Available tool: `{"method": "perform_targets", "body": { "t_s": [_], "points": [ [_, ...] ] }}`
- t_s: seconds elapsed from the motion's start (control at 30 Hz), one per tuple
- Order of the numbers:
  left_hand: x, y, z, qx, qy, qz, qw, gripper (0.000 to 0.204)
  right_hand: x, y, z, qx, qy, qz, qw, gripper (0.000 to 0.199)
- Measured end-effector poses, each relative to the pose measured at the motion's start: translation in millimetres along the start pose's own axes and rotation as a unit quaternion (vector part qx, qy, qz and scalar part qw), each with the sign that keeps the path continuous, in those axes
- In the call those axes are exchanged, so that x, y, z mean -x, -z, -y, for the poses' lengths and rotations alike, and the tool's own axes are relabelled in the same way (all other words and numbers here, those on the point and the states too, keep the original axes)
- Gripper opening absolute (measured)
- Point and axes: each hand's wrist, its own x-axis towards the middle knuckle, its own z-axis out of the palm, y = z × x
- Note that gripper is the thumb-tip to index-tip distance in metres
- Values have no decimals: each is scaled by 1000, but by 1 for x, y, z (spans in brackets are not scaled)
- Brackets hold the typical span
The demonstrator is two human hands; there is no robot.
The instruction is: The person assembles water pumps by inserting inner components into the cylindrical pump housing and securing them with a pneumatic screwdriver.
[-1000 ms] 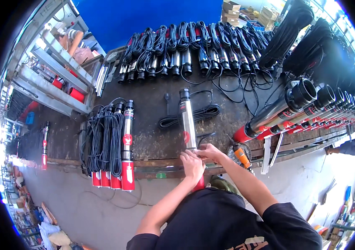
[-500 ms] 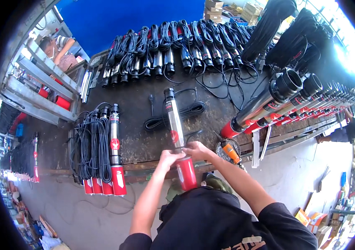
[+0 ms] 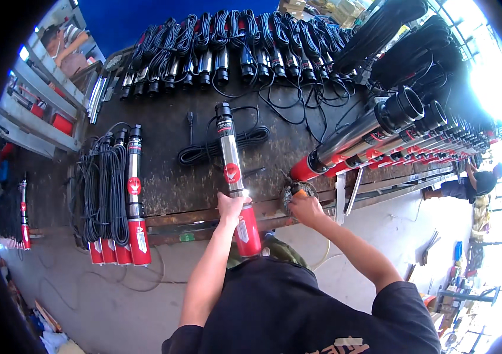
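A shiny steel cylinder (black-capped, red-badged, red below) is overhanging the near edge of the surface; the left hand is clasping it, while rightward along that edge the right hand is wrapping its grip round an orange tool.

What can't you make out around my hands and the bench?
In the head view:
Orange tool: mostly covered by the right hand, whose grip is hidden too.
Steel-and-red pump: the left hand hides part of where steel meets red.
Coiled black cable: the pump blocks its middle.
Farthest pumps at right: too small and glare-washed to count.
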Motion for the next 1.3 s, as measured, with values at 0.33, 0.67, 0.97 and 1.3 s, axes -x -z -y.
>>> {"method": "perform_targets", "body": {
  "t_s": [0.33,0.67,0.97,1.3],
  "points": [
    [-13,8,16,122,4,101,987,68,12,-11,1,22,17,-1,1000,9],
    [-20,9,23,58,40,53,996,66,4,3,6,-218,-131,-54,966,13],
    [-2,13,-2,159,21,159,974,38,-88,-2,60,-643,-182,-65,741,21],
    [3,18,-11,156,40,173,972,32,-95,-25,69,-855,-297,15,425,37]
  ]
}}
